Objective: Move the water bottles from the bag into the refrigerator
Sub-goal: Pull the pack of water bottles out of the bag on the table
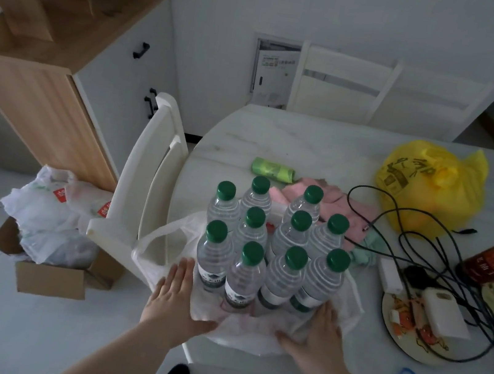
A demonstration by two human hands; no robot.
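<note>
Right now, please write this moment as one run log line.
phase: bag opened | water bottles: upright in white bag on table | left hand, right hand: open, on bag | refrigerator: unseen

Dim, flat indoor light, soft shadows, wide-angle bending at edges, slight blur

A single head-worn wide-angle view looks steeply down and forward, close over the near edge of the bench [311, 139], with floor at left.
</note>
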